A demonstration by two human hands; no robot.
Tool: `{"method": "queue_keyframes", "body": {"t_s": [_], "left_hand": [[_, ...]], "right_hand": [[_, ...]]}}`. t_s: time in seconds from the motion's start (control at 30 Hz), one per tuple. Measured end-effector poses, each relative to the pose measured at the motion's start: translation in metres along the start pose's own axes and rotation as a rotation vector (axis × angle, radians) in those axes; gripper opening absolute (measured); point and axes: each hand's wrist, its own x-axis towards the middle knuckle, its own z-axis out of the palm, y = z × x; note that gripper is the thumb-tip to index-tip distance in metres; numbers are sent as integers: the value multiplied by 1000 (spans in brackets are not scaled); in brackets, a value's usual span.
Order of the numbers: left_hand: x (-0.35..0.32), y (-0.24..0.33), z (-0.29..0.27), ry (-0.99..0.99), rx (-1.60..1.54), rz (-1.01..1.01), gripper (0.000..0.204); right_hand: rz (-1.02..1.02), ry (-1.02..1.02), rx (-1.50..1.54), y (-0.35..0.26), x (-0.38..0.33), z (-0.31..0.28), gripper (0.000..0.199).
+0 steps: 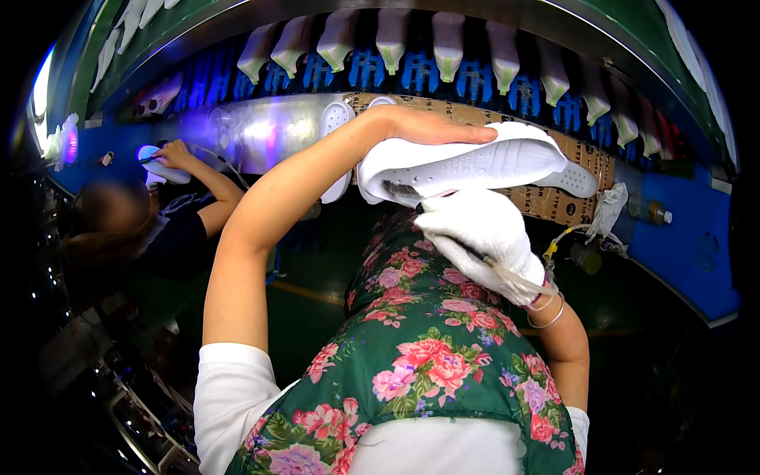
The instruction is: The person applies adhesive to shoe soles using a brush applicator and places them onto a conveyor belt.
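Near 12 o'clock in the head view, the white shoe lies long from 9 to 3. The bare left hand grips its top edge. Below, at 6, the gloved right hand squeezes a brush, dark tip at the shoe's 9 o'clock end.

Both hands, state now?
Left hand: holding a white shoe, thumb hidden.
Right hand, gloved: closed on a thin tool, mostly hidden.
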Motion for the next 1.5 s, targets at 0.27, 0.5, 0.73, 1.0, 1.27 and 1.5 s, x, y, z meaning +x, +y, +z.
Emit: {"method": "queue_keyframes", "body": {"t_s": [0.27,0.5,0.73,1.0,1.27,1.5], "left_hand": [[8,-18,-10,75,123,-79,99],[28,-52,26,144,-1182,417,83],[43,-60,89,102,-1457,623,50],[34,-107,92,91,-1231,542,45],[-16,-48,109,29,-1845,910,91],[26,-48,149,208,-1713,727,117]], "right_hand": [[-122,22,-54,-7,2,4,29],[353,438,257,-11,-17,-11,18],[255,477,-56,2,-4,-35,18],[138,258,-97,5,3,-41,16],[-1,385,-150,-18,1,-30,21],[-40,417,-239,-33,-1,-34,24]]}}
